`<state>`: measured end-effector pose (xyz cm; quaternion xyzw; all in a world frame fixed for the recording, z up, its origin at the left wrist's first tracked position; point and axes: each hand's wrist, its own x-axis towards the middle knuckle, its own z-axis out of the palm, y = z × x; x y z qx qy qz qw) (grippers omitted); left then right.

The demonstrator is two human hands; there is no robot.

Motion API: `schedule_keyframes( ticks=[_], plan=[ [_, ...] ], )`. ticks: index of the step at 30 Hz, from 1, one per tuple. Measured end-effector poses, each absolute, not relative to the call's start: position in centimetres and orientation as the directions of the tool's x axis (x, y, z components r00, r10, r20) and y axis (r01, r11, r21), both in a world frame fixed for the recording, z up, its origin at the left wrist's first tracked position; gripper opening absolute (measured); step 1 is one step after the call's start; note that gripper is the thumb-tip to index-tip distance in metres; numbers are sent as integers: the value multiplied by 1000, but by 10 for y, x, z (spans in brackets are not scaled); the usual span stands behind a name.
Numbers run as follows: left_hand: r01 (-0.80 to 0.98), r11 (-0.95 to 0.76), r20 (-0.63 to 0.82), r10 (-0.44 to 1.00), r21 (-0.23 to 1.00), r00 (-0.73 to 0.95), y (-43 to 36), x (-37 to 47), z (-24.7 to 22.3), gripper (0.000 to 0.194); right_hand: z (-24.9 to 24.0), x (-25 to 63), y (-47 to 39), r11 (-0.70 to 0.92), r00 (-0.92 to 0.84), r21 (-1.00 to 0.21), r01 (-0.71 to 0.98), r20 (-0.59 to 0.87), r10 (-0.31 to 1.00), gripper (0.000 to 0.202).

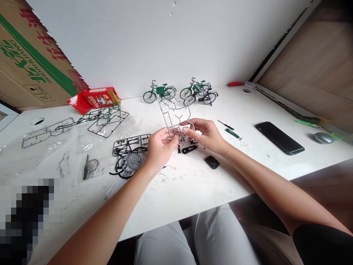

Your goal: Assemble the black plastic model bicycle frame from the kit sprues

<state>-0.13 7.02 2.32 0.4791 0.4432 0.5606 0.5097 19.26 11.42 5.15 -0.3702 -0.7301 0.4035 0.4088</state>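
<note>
Between my hands, above the white table, is a thin silver-grey parts frame (166,117). My left hand (162,146) pinches its lower left part. My right hand (205,135) has thumb and fingers closed on its right side. Small black parts (189,149) lie on the table just below the frame, and a black block-like piece (212,162) sits below my right hand. Left of my left hand lie a black parts frame (132,141) and several spoked wheels (134,160). My fingertips partly hide what they touch.
Model bicycles (159,91) stand at the back wall. A red box (100,98), emptied frames (108,123) and clear bags (74,158) lie left. Rightward are tweezers or a small tool (226,125), a green cutter (233,133) and a black phone (279,138).
</note>
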Motion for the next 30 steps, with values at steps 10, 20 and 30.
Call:
schedule_keyframes(
  ticks=[10,20,30],
  plan=[
    [-29,-202,204,970,979,134,61,4,19,33,58,192,115,259,-465,-965,33,215,859,35],
    [-186,-48,83,979,981,186,66,6,21,49,56,193,114,54,-620,-993,-109,110,777,33],
    [196,-362,391,910,911,-136,63,0,23,33,55,187,115,265,-267,-958,113,227,936,39]
  ],
)
